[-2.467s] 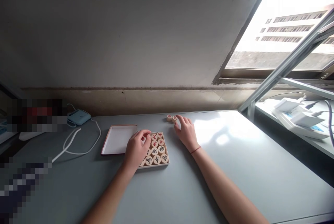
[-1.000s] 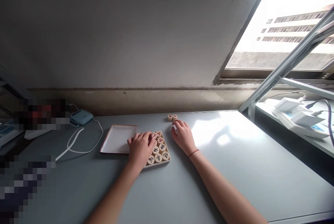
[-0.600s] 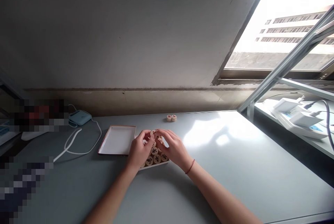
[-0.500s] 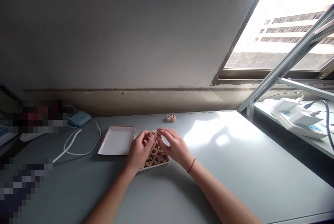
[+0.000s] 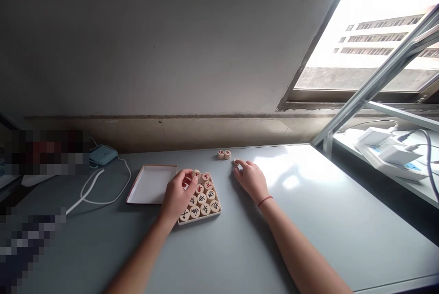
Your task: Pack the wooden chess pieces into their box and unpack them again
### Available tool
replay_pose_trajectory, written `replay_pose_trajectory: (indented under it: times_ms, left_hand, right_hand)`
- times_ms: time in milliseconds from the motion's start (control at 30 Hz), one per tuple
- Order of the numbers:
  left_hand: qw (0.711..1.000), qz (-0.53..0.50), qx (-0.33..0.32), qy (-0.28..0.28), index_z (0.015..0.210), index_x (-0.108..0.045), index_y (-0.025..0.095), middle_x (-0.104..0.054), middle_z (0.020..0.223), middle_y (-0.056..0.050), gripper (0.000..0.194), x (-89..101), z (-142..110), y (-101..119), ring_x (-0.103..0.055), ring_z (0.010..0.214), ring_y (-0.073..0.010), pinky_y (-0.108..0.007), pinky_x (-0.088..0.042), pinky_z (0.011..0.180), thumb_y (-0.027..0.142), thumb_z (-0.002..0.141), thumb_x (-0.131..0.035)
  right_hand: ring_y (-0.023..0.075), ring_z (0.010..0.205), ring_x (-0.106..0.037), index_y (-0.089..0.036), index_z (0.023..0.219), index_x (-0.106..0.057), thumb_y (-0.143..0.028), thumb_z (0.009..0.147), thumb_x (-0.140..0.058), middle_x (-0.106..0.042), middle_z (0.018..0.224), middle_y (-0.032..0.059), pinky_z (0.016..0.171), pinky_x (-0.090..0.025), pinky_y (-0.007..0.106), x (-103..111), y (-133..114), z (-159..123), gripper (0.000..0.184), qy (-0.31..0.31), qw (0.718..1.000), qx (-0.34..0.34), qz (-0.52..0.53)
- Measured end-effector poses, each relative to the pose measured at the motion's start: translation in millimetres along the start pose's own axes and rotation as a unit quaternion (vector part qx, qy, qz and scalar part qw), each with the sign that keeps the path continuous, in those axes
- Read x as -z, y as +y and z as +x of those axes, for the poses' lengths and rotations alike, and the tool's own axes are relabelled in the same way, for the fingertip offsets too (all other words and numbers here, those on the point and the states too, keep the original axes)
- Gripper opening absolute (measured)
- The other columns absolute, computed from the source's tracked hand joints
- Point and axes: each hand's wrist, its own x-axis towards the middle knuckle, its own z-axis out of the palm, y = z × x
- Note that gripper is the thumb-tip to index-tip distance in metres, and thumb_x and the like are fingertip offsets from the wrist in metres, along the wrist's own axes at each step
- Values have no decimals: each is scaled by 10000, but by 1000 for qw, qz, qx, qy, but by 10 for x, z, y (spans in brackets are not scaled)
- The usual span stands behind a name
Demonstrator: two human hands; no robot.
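My left hand is closed on a round wooden Chinese chess piece, pinched over the far left part of a shallow box. Rows of chess pieces with black and red characters fill the box, and the hand hides some of them. Out to the right, my right hand pinches another chess piece just above or on the desk; I cannot tell which. Two chess pieces with red characters stand side by side on the desk near the wall, left of that hand.
An upturned box lid lies left of the box. Farther left are a blue device and a looped white cable. A metal frame and a white power strip with plugs stand at the right.
My right hand has moved from the box to the right, carrying a chess piece toward the two by the wall. My left hand stays at the box, still pinching its piece.
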Motion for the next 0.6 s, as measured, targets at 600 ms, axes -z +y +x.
replay_pose_trajectory:
  times_ms: [600]
  left_hand:
    - [1000, 14, -11, -16, 884, -601, 215, -677, 763, -5, 233, -57, -20, -35, -628, 671, -151, -261, -506, 664, 414, 861, -481]
  right_hand:
    - [233, 797, -608, -217, 1323, -488, -67, 812, -446, -656, 881, 96, 650, -364, 307, -146, 6, 40, 534, -1, 996, 41, -73]
